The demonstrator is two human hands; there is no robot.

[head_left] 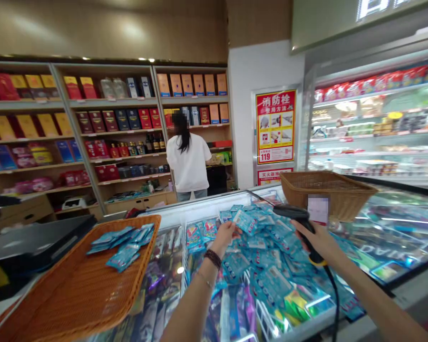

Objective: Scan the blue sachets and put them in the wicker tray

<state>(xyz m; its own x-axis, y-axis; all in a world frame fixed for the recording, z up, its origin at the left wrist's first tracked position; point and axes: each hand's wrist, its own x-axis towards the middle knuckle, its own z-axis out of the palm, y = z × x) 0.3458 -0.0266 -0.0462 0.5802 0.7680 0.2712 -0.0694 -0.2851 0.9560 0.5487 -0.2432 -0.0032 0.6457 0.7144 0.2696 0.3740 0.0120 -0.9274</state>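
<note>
My left hand (pixel 225 234) pinches a small blue packet (pixel 244 221) and lifts it above a large heap of the same blue packets (pixel 271 266) lying on the glass lid of a chest freezer (pixel 185 213). In my right hand (pixel 316 237) is a black barcode scanner (pixel 294 214) with a yellow base and a black cable hanging down; its head points left at the lifted packet. Several more blue packets (pixel 123 242) lie in a flat orange wicker tray (pixel 82 294) to my left.
An empty brown wicker basket (pixel 328 190) stands on the freezer behind the scanner. A person in a white shirt (pixel 188 161) faces the shelves of boxes (pixel 110 123) at the back. A refrigerated display (pixel 378 128) runs along the right. A dark counter (pixel 32 242) sits far left.
</note>
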